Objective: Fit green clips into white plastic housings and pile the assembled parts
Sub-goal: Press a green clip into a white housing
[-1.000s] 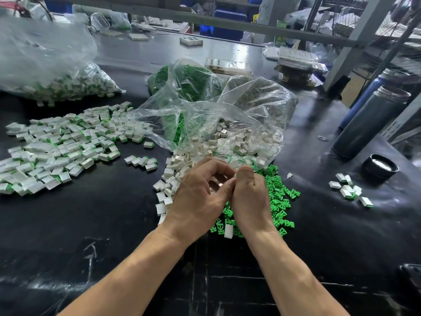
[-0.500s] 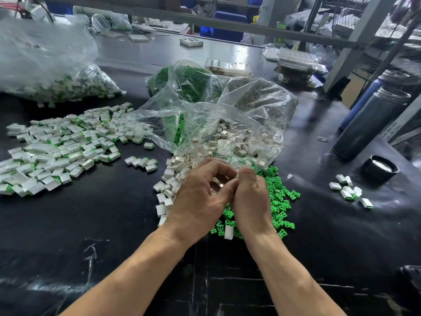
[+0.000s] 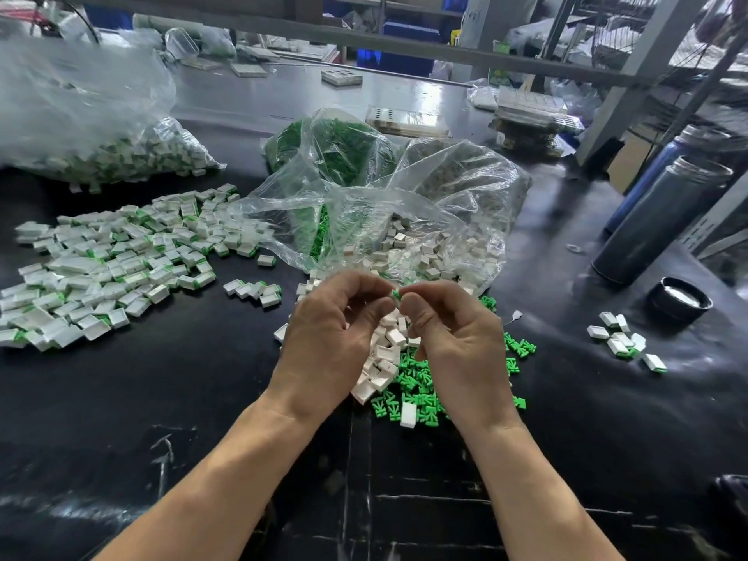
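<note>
My left hand and my right hand are raised over the black table, fingertips meeting. Between them they pinch a small part with a green clip showing; any white housing on it is hidden by the fingers. Below the hands lie loose white housings and a scatter of green clips. A broad pile of assembled white-and-green parts spreads at the left.
An open clear bag of white housings lies just behind the hands, a bag of green clips behind it, and a bag of assembled parts at far left. A grey flask, a black lid and several assembled parts are at right.
The hands were pressed close together; now the palms have parted and the loose housings between them show. The fingertips stay together on the small part.
</note>
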Action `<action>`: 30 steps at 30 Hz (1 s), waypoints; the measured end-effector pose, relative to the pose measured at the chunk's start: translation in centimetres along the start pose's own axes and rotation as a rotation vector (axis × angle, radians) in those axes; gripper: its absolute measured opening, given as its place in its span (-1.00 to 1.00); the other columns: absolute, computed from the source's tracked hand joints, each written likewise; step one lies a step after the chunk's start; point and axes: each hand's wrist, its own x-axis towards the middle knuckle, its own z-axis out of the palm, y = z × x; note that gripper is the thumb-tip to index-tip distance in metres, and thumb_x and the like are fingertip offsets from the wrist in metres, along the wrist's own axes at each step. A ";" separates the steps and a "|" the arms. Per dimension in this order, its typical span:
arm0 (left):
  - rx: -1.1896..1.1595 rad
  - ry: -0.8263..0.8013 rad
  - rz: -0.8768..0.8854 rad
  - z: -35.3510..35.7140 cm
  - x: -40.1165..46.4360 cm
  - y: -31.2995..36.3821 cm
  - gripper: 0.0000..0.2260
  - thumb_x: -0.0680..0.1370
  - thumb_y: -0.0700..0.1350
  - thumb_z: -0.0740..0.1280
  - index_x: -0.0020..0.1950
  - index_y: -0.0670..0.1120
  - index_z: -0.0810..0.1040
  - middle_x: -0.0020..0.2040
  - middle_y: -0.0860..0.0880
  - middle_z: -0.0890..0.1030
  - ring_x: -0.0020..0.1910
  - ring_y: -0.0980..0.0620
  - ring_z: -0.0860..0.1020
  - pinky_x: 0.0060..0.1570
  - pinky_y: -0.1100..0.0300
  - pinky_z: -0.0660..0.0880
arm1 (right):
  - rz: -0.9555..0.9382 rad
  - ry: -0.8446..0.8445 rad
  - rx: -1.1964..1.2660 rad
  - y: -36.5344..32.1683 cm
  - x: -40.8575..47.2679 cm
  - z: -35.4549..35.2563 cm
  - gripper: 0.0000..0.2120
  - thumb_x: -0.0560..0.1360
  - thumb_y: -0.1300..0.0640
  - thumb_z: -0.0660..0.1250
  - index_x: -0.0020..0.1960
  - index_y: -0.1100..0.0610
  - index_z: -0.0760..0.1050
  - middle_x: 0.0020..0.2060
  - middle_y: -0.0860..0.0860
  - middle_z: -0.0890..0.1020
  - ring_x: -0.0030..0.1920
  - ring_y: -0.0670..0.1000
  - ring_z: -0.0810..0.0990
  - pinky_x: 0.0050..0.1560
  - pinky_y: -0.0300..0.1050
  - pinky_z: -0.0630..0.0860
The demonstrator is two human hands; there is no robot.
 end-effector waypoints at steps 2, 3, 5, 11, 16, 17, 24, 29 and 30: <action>0.046 0.016 0.028 -0.1 0.0 -0.2 -0.87 0.56 -0.16 0.49 0.02 0.07 0.67 -0.06 0.13 0.67 -0.06 0.13 0.64 -0.06 0.27 0.58 | -0.012 0.011 -0.018 0.1 -0.1 0.1 -0.94 0.57 0.09 0.46 0.00 -0.06 0.67 -0.18 -0.08 0.70 -0.19 -0.04 0.64 -0.19 0.06 0.61; 0.067 0.018 0.045 -0.1 0.0 -0.2 -0.86 0.55 -0.16 0.49 0.02 0.08 0.66 -0.06 0.14 0.66 -0.06 0.12 0.64 -0.05 0.24 0.58 | -0.015 0.012 -0.028 0.1 -0.1 0.1 -0.92 0.57 0.11 0.47 0.00 -0.06 0.67 -0.18 -0.09 0.70 -0.20 -0.05 0.65 -0.19 0.06 0.62; 0.095 0.016 0.071 -0.1 0.0 -0.3 -0.86 0.56 -0.16 0.49 0.03 0.07 0.66 -0.05 0.15 0.65 -0.05 0.13 0.64 -0.06 0.26 0.58 | -0.016 -0.001 -0.035 0.1 0.0 0.1 -0.90 0.57 0.14 0.48 -0.02 -0.07 0.66 -0.19 -0.09 0.70 -0.21 -0.08 0.65 -0.23 -0.03 0.61; 0.118 -0.009 0.087 -0.2 0.1 -0.3 -0.85 0.56 -0.22 0.47 0.03 0.04 0.70 -0.04 0.17 0.63 -0.04 0.15 0.62 -0.08 0.43 0.50 | 0.018 -0.061 -0.040 -0.1 0.1 0.0 -0.87 0.56 0.17 0.48 -0.06 -0.05 0.60 -0.25 -0.10 0.66 -0.31 -0.12 0.61 -0.27 -0.20 0.54; 0.144 -0.060 0.106 -0.1 0.3 -0.4 -0.82 0.55 -0.19 0.48 0.10 0.03 0.70 -0.01 0.16 0.60 -0.05 0.11 0.61 -0.06 0.40 0.50 | 0.102 -0.057 0.070 -0.2 0.2 -0.2 -0.93 0.57 0.20 0.46 -0.07 0.08 0.61 -0.31 -0.04 0.64 -0.37 -0.07 0.57 -0.34 -0.17 0.53; 0.160 -0.077 0.109 -0.1 0.3 -0.5 -0.80 0.54 -0.18 0.49 0.12 0.05 0.69 -0.01 0.16 0.58 -0.06 0.09 0.60 -0.06 0.38 0.51 | 0.123 -0.061 0.108 -0.2 0.3 -0.3 -0.95 0.58 0.21 0.46 -0.06 0.14 0.61 -0.31 0.00 0.64 -0.37 -0.04 0.57 -0.37 -0.17 0.53; 0.207 -0.058 0.122 -0.1 0.0 -0.8 -0.81 0.53 -0.10 0.51 0.08 0.16 0.69 0.00 0.24 0.58 -0.04 0.21 0.61 -0.03 0.43 0.49 | 0.210 -0.112 0.161 -0.1 0.4 -0.5 -0.93 0.58 0.27 0.42 -0.08 0.26 0.58 -0.37 0.01 0.62 -0.40 -0.01 0.57 -0.38 -0.13 0.56; 0.215 -0.040 0.149 -0.1 0.0 -0.8 -0.81 0.53 -0.14 0.50 0.10 0.07 0.73 0.01 0.22 0.61 0.02 0.22 0.62 0.03 0.41 0.51 | 0.225 -0.114 0.148 -0.1 0.4 -0.3 -0.88 0.58 0.30 0.39 -0.15 0.23 0.57 -0.41 0.00 0.61 -0.44 0.00 0.57 -0.37 -0.09 0.59; 0.230 -0.028 0.159 -0.3 0.1 -0.8 -0.81 0.53 -0.16 0.50 0.11 0.05 0.73 0.01 0.22 0.62 0.03 0.24 0.62 0.04 0.43 0.51 | 0.236 -0.098 0.166 -0.1 0.5 -0.4 -0.85 0.58 0.32 0.38 -0.17 0.21 0.57 -0.43 0.01 0.60 -0.46 0.00 0.56 -0.37 -0.09 0.59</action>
